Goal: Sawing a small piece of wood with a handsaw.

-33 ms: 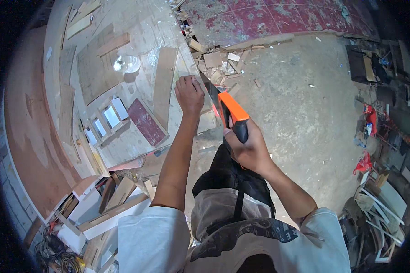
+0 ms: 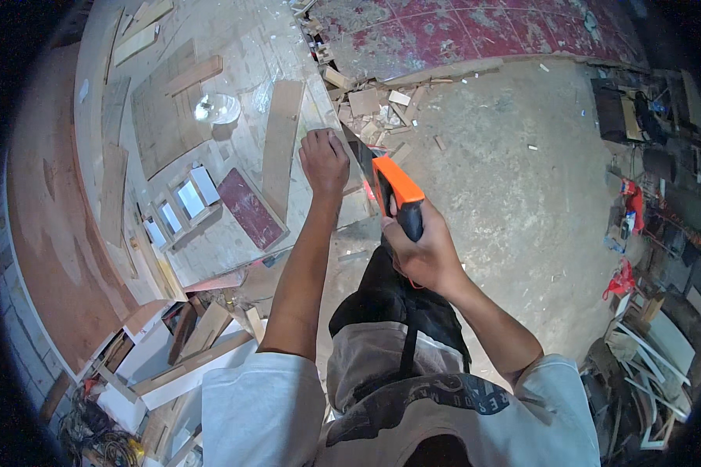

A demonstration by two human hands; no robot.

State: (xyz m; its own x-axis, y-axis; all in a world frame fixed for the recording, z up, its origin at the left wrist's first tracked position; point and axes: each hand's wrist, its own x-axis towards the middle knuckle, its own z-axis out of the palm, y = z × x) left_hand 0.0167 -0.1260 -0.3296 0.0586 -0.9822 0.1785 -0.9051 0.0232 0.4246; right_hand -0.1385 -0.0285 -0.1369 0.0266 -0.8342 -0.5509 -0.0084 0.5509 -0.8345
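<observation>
My right hand (image 2: 427,255) is wrapped round the orange and black handle of a handsaw (image 2: 398,179). Its dark blade (image 2: 359,152) points away from me along the right edge of the worktable (image 2: 245,66). Just left of the blade, my left hand (image 2: 324,163) rests at that edge with its fingers curled. Whatever lies under its fingers is hidden. A wooden board (image 2: 281,128) lies on the tabletop left of this hand, and nearer me is a dark red panel (image 2: 251,208).
A small wooden frame (image 2: 182,208) with pale panes and a clear, shiny round object (image 2: 217,110) sit on the table. Wood offcuts (image 2: 364,102) litter the floor beyond the saw. Scrap boards (image 2: 202,342) are heaped at lower left, with more scrap (image 2: 654,350) at far right.
The saw handle and my right hand have shifted very slightly away from me. My left hand has stayed in place.
</observation>
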